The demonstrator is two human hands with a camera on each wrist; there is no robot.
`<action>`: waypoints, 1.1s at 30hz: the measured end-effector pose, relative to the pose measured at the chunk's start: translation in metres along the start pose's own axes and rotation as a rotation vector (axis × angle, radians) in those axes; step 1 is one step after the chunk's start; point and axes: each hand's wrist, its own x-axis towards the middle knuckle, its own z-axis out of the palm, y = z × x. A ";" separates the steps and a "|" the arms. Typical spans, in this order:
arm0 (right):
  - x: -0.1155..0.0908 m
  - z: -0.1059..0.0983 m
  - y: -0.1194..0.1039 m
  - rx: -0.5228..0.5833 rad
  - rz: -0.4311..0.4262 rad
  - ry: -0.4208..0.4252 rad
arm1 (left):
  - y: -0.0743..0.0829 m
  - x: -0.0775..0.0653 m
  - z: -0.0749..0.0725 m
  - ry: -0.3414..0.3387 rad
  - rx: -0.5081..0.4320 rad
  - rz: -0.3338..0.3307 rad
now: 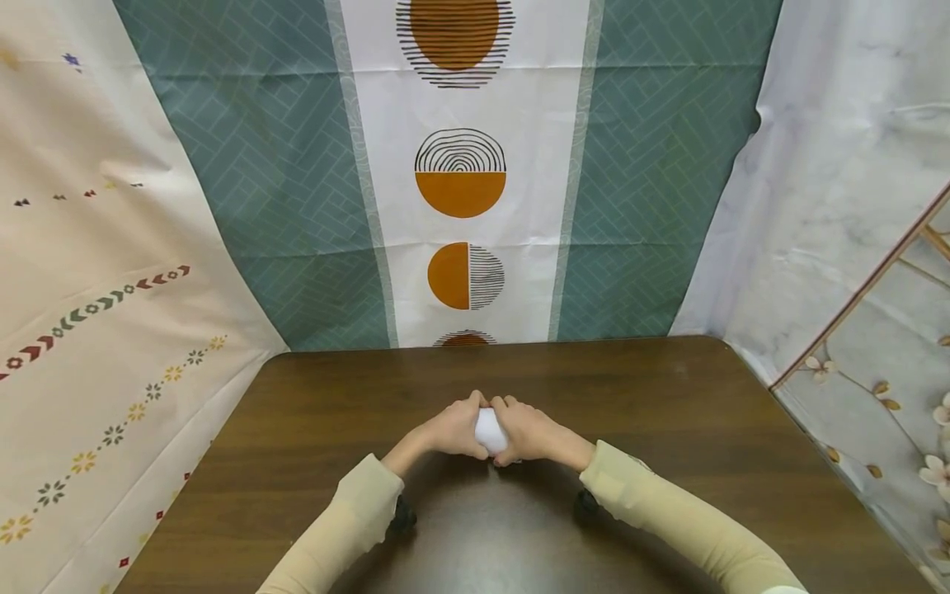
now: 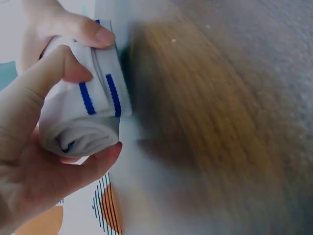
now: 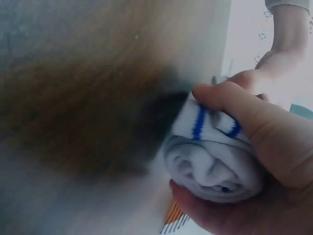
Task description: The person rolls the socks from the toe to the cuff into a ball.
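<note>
Between my two hands, over the middle of the table, is a rolled-up pair of white socks [image 1: 490, 431] with blue stripes. My left hand [image 1: 454, 429] grips one end of the roll, its thumb on the striped cuff and its fingers curled round the other side. The right hand [image 1: 530, 431] holds the opposite end the same way. In the left wrist view the coiled end of the socks [image 2: 80, 137] shows as a spiral. The other coiled end [image 3: 210, 171] appears in the right wrist view. My palms hide parts of the roll.
A dark brown wooden table [image 1: 631, 396] lies under both hands. Behind its far edge hangs a green and white curtain [image 1: 297, 206] with orange circles. Patterned cloths hang along the left and right sides. Dark wrist straps [image 1: 403, 516] show beneath the sleeves.
</note>
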 end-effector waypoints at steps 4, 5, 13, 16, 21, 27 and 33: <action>0.000 -0.006 0.005 0.081 -0.021 0.036 | -0.002 0.000 -0.008 0.007 -0.115 -0.014; 0.000 -0.008 0.007 0.106 -0.015 0.044 | -0.001 0.000 -0.011 0.018 -0.138 -0.017; 0.000 -0.018 0.017 0.329 0.083 0.132 | 0.003 0.001 -0.027 0.113 -0.399 -0.052; 0.001 -0.017 0.019 0.397 0.117 0.146 | 0.005 0.002 -0.028 0.133 -0.497 -0.050; 0.000 -0.016 0.020 0.599 0.215 0.113 | 0.010 0.005 -0.023 0.209 -0.602 -0.090; -0.002 -0.013 0.021 0.944 0.260 0.092 | 0.019 0.013 -0.017 0.347 -0.694 -0.150; -0.003 -0.007 0.023 1.068 0.291 0.095 | 0.023 0.019 -0.010 0.426 -0.730 -0.189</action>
